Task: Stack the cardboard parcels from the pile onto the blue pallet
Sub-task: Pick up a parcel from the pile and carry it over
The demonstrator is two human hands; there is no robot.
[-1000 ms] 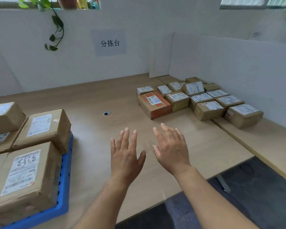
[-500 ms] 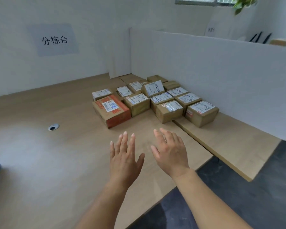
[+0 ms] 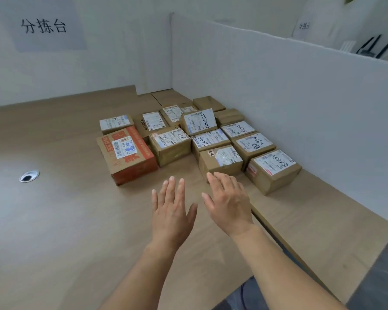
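Head view: both hands, left hand and right hand, hover flat and empty before the parcels. Best to take the nearest box by opposite sides.

Left hand and right hand, fingers straight and empty, hover just before the cardboard parcels.
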